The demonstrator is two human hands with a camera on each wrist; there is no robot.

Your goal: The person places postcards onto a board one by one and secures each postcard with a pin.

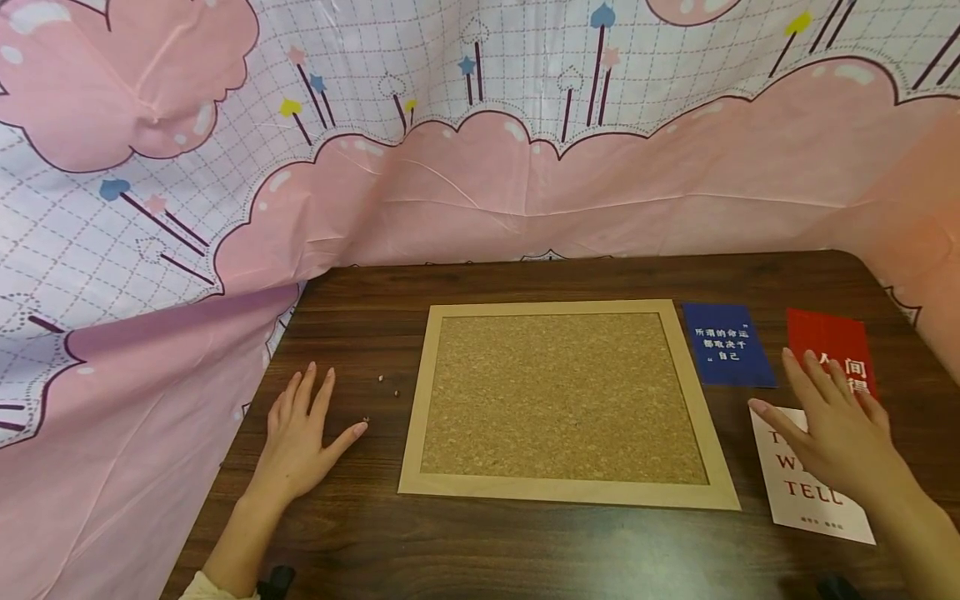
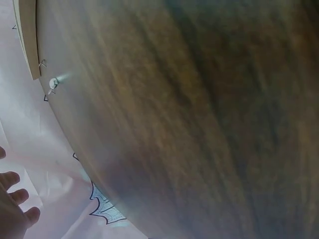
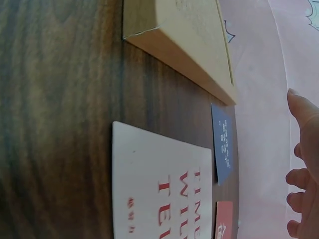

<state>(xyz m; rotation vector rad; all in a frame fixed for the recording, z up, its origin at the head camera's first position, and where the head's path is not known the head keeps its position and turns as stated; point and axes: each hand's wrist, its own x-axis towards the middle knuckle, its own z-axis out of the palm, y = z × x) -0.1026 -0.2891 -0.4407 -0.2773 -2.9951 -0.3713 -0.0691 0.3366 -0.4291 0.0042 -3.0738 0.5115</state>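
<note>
I watch remotely through the head camera, high above the worktop (image 1: 525, 542), facing forward and down; my left-wrist view skims that surface up close, tipped sideways; my right-wrist view, low and tilted, faces the pink cloth (image 3: 264, 139), sharing the corkboard (image 1: 562, 400) and white card (image 1: 806, 477) with the head view.

White card (image 3: 139, 174) near wooden frame (image 3: 187, 40)

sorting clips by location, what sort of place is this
Probably an indoor tabletop workspace, screened off: a dark wood-grain table, a wood-framed cork board lying on it, and cloud-print fabric hanging behind and at both sides.
</note>
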